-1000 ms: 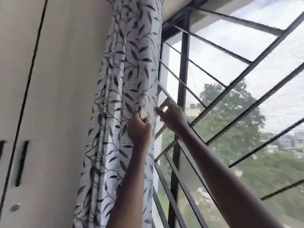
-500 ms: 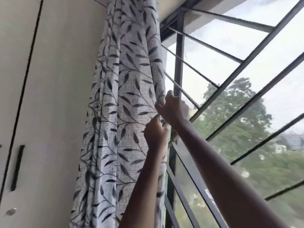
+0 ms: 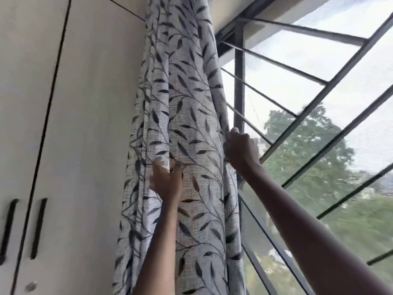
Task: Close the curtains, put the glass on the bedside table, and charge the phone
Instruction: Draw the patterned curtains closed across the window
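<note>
A white curtain (image 3: 187,99) printed with dark leaves hangs bunched at the left side of the window. My right hand (image 3: 241,151) grips the curtain's right edge in a fist, close to the window's dark upright bar. My left hand (image 3: 167,180) lies against the front of the fabric further left, fingers spread and touching a fold. The glass, the bedside table and the phone are out of view.
A pale wardrobe (image 3: 63,124) with two dark vertical handles (image 3: 38,228) stands to the left of the curtain. A dark metal window grille (image 3: 314,103) with slanted bars fills the right side, with a tree and sky behind it.
My left hand let go of the curtain edge and moved left onto the fabric with fingers spread. My right hand stays clenched on the edge, and the curtain has spread slightly to the right.
</note>
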The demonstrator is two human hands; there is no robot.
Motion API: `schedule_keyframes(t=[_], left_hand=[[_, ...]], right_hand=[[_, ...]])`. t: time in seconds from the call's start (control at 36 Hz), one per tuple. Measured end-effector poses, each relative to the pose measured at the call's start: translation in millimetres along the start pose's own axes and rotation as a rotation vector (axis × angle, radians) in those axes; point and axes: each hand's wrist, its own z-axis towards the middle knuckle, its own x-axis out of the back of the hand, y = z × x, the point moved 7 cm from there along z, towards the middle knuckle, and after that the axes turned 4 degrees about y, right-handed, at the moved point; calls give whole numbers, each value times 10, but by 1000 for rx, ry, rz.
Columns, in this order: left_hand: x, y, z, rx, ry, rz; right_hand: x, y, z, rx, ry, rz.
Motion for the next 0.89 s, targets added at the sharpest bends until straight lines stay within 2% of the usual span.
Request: schedule_keyframes(t=[0.14, 0.19, 0.33, 0.39, 0.47, 0.53, 0.58, 0.64, 0.67, 0.69, 0.81, 0.89], left_hand=[[-108, -150, 71, 20, -280, -84], [-143, -91, 42, -55, -401, -97], [-148, -72, 94, -193, -362, -58], [-151, -45, 83, -219, -420, -36], [-159, -91, 66, -242, -629, -133], [-29, -127, 174, -309, -552, -225], [220, -189, 404, -362, -255, -241], [445, -268, 622, -385, 83, -136], [480, -333, 710, -345, 166, -58], [450, -421, 786, -276, 160, 9], [150, -671, 735, -61, -178, -65], [85, -610, 589, -107, -232, 3]], right_hand=[[-335, -271, -24, -12, -4, 52], [-509, -416, -30, -26, -29, 69], [-952, -882, -115, -34, -106, 172], [-1049, -999, -136, -45, -131, 30], [-1083, -1038, -124, -41, -109, -202], [-1063, -975, -111, -57, -98, -185], [-1022, -903, -113, -75, -59, -145], [-1011, -856, -119, -79, -26, -95], [-1025, -857, -120, -75, -26, -73], [-1048, -870, -122, -70, -31, -67], [-1172, -1020, -127, -20, -45, -105], [-1265, -1143, -144, -9, -80, -84]])
